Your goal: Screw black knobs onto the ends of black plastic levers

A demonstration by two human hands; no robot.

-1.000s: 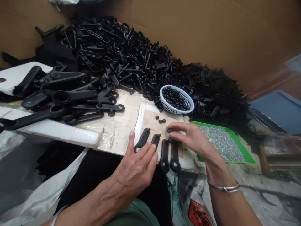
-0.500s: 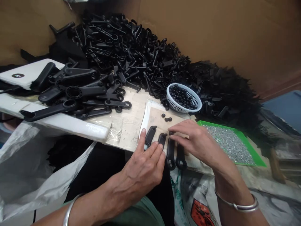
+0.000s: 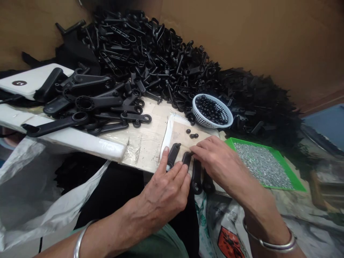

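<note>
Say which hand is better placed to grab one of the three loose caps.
Likely the right hand: it reaches closer to the loose caps, while the left hand sits farther back, resting on a black handle.

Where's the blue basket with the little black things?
In the head view, the blue basket sits right of centre, just beyond the right hand, with the green tray to its lower right.

Four black crank-like handles [image 3: 197,175] lie side by side.
</note>
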